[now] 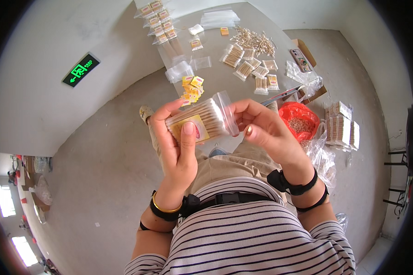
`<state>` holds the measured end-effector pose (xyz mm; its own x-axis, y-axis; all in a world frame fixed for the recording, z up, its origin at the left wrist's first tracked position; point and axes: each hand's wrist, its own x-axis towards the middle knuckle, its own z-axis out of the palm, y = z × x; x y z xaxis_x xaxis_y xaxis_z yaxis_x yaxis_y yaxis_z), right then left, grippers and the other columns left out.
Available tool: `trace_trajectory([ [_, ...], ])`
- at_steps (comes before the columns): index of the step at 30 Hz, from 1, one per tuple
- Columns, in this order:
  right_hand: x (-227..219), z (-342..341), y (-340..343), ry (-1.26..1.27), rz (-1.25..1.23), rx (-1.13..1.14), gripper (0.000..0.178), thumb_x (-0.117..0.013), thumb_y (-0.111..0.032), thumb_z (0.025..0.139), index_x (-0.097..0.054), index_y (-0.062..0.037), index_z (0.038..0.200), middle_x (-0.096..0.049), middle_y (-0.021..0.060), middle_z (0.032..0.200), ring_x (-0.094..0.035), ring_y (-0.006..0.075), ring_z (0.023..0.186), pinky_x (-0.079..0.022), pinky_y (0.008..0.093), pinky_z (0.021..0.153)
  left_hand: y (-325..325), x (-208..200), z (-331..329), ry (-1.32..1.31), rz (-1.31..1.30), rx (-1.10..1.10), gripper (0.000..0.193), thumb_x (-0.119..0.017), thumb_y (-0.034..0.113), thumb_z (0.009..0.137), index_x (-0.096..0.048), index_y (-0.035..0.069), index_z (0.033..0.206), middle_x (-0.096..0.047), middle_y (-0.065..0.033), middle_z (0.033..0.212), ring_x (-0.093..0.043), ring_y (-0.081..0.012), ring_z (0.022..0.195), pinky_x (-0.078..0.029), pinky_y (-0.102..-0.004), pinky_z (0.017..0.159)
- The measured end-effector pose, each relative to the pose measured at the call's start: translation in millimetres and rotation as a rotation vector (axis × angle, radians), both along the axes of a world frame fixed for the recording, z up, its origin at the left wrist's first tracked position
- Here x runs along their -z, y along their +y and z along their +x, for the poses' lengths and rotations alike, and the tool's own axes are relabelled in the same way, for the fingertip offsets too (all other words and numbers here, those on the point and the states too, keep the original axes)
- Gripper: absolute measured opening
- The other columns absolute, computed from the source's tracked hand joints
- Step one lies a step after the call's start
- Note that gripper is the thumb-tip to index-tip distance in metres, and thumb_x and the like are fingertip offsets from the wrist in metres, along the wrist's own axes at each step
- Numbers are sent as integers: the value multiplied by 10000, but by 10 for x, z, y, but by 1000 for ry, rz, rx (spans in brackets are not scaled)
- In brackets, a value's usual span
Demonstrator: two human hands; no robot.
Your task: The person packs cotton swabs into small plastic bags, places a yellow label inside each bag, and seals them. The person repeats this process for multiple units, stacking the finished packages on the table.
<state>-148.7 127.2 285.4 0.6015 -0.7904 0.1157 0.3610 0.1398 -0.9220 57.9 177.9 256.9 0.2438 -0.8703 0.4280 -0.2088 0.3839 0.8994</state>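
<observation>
My left hand [176, 146] is closed round a clear zip bag of cotton swabs [206, 114], its thumb pressed on a yellow card inside. The swabs lie side by side, and the bag is tilted above my lap. At the bag's zip end my right hand [261, 126] has its fingers curled against the clear edge, the thumb a little apart from it; some of its fingertips are hidden. Just beyond, a heap of small yellow cards [192, 90] lies at the near edge of the grey table [211, 59].
Loose swabs [254, 41] and swab bundles [245, 68] lie on the table. Filled bags [158, 20] stand at its far left, near flat clear bags [179, 71]. A phone [300, 60] rests at the right. A red bag [300, 112] and stacked swab packs [339, 128] stand beyond my right arm.
</observation>
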Motion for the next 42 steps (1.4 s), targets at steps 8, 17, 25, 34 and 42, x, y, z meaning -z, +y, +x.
trace_trajectory([
  [8, 186, 224, -55, 108, -108, 344, 199, -726, -112, 982, -697, 8, 1138, -715, 20, 1013, -624, 85, 936, -495, 241, 837, -59, 80, -39, 254, 58, 192, 490, -752, 102, 957, -482, 32, 1360, -630, -72, 1095, -623, -162, 1021, -504, -303, 918],
  [17, 322, 206, -142, 281, -162, 336, 131, -734, -102, 970, -747, 14, 1029, -703, 27, 972, -628, 91, 894, -501, 251, 781, -101, 99, 37, 62, 163, 291, 394, -815, 168, 907, -611, 7, 1203, -690, -60, 1147, -621, -148, 1079, -471, -314, 989],
  [25, 380, 218, -199, 260, -135, 343, 131, -739, -96, 964, -758, 12, 1034, -705, 37, 983, -663, 105, 938, -524, 255, 808, -196, 169, 97, 48, 119, 173, 126, -712, 109, 983, -723, -9, 1026, -739, -59, 999, -645, -121, 912, -502, -271, 879],
  [34, 582, 193, -336, 353, -161, 299, 107, -718, -84, 984, -704, 17, 1015, -709, 50, 1018, -644, 105, 982, -516, 266, 903, -310, 363, 125, 46, 191, 157, 144, -720, 146, 986, -749, 6, 999, -758, -37, 979, -611, -77, 845, -456, -240, 766],
  [42, 666, 210, -522, 394, -235, 385, 93, -784, -91, 914, -762, -3, 934, -720, 45, 917, -661, 132, 876, -522, 298, 780, -510, 310, 97, -70, 226, 137, 124, -753, 145, 943, -746, 24, 970, -761, -50, 1035, -638, -122, 948, -452, -281, 844],
])
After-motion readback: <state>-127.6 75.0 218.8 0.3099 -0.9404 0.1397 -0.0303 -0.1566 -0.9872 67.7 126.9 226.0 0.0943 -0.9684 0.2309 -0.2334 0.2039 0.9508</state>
